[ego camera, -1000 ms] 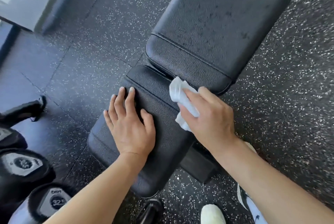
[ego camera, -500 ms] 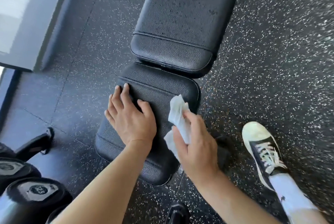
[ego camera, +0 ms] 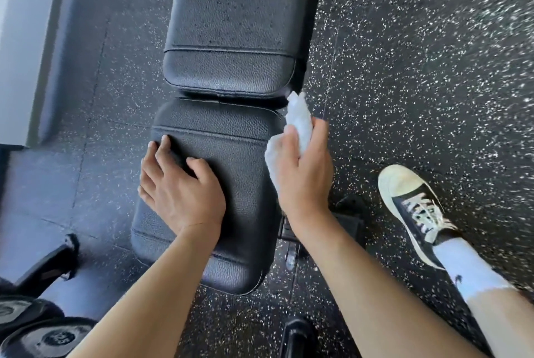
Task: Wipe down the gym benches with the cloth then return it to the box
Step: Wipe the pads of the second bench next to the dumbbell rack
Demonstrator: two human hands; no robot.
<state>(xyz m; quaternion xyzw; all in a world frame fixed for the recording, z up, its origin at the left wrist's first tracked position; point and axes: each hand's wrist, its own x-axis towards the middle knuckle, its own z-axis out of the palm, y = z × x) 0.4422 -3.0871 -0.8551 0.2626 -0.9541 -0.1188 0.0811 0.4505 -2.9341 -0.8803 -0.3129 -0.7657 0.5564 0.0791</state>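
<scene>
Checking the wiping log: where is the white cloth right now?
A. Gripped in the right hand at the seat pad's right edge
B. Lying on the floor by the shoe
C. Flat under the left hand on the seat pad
A: the right hand grips the white cloth beside the seat pad; the left hand rests bare on the pad.

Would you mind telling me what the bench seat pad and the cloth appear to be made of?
The seat pad: black padded vinyl or leather-like upholstery, judging by its pebbled grain, soft sheen and stitched seams. The cloth gripped by the right hand: white, thin and crumpled, possibly a disposable wipe or paper towel.
</scene>
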